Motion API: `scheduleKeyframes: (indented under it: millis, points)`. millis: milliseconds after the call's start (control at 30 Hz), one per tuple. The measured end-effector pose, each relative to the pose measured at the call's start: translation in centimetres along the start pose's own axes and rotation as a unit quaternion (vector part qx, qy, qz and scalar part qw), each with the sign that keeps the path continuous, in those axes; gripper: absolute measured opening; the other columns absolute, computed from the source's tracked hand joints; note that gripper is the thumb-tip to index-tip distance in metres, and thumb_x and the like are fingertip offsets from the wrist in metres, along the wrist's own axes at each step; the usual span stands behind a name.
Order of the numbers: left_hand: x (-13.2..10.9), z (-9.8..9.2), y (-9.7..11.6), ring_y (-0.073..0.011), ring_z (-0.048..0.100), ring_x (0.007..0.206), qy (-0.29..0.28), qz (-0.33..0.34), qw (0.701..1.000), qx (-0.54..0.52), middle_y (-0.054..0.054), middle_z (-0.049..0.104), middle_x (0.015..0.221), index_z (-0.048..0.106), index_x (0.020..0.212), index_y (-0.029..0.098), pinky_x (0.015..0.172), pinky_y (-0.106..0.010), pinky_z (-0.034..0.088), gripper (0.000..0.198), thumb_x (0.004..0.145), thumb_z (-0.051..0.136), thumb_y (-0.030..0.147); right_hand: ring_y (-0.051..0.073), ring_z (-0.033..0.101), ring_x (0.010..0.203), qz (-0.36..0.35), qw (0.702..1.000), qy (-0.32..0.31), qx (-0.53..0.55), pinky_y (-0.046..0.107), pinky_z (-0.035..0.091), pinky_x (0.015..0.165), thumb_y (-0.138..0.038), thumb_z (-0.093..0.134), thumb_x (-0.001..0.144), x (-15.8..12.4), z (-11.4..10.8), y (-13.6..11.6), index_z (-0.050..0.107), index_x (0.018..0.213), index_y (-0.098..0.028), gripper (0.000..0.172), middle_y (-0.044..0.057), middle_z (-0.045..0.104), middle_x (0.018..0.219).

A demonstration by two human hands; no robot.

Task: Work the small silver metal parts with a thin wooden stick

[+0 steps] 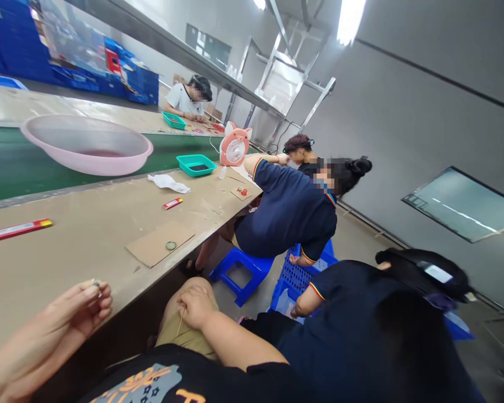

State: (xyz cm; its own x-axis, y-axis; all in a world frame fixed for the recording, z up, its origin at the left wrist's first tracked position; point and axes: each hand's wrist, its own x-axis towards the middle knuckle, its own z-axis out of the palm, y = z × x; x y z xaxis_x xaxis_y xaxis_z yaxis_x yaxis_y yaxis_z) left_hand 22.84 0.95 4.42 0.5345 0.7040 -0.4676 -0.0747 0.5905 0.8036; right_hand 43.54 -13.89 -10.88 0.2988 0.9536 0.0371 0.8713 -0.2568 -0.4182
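My left hand is raised beside the table edge at the lower left, thumb and fingers pinched on a small dark piece, too small to name. My right hand rests closed on my knee, with a thin wooden stick pointing down from its fingers. Ahead of both hands, a flat cardboard sheet lies at the near edge of the table. On that sheet sits a small round greenish item. Two red packets with yellow ends, one long and one short, lie farther back.
A pink basin, a white cloth, a green tray and a pink fan stand farther along. At my right, one person leans over a blue stool; another bends near blue crates.
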Motion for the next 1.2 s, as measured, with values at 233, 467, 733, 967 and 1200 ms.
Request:
scheduleKeyframes:
  millis: [233, 467, 733, 967, 1200]
  points:
    - [4.9, 2.0, 2.6, -0.0079, 0.050, 0.060, -0.102, 0.079, 0.988, -0.085, 0.002, 0.052, 0.069, 0.066, 0.080, 0.018, 0.051, -0.013, 0.051, 0.028, 0.059, 0.081, 0.028, 0.019, 0.048, 0.106, 0.031, 0.999, -0.003, -0.036, 0.035, 0.027, 0.099, -0.030, 0.058, 0.079, 0.6, 2.2, 0.9, 0.065, 0.094, -0.025, 0.017, 0.000, 0.066, 0.095]
    - [8.5, 3.3, 2.4, -0.0085, 0.060, 0.060, -0.118, 0.049, 0.986, -0.103, 0.001, 0.062, 0.070, 0.063, 0.088, 0.018, 0.056, -0.016, 0.055, 0.015, 0.074, 0.068, 0.016, 0.019, 0.047, 0.110, 0.050, 0.996, -0.029, -0.063, 0.036, 0.021, 0.106, -0.027, 0.057, 0.078, 1.4, 2.8, 1.1, 0.065, 0.096, -0.025, 0.020, 0.001, 0.065, 0.099]
    - [11.9, 5.9, 3.4, -0.0093, 0.064, 0.061, -0.138, 0.035, 0.982, -0.127, -0.004, 0.067, 0.076, 0.063, 0.087, 0.014, 0.056, -0.018, 0.055, 0.007, 0.084, 0.056, 0.013, 0.020, 0.048, 0.110, 0.044, 0.996, -0.039, -0.065, 0.037, 0.022, 0.106, -0.025, 0.057, 0.078, 2.6, 3.2, 1.1, 0.066, 0.096, -0.026, 0.021, 0.002, 0.065, 0.099]
    - [14.3, 8.3, 3.4, -0.0112, 0.066, 0.065, -0.139, 0.016, 0.980, -0.144, -0.007, 0.068, 0.082, 0.063, 0.087, 0.013, 0.058, -0.020, 0.056, 0.008, 0.084, 0.057, 0.016, 0.023, 0.052, 0.106, 0.034, 0.998, -0.026, -0.054, 0.038, 0.027, 0.102, -0.020, 0.057, 0.076, 2.9, 3.1, 1.4, 0.066, 0.093, -0.027, 0.021, 0.005, 0.065, 0.097]
    - [18.6, 10.7, 3.6, -0.0112, 0.067, 0.061, -0.112, 0.020, 0.985, -0.126, -0.007, 0.069, 0.080, 0.062, 0.085, 0.013, 0.054, -0.020, 0.056, 0.005, 0.082, 0.059, 0.016, 0.024, 0.054, 0.105, 0.046, 0.998, 0.001, -0.045, 0.039, 0.028, 0.101, -0.020, 0.057, 0.075, 3.1, 3.9, 1.6, 0.066, 0.090, -0.029, 0.020, 0.005, 0.066, 0.093]
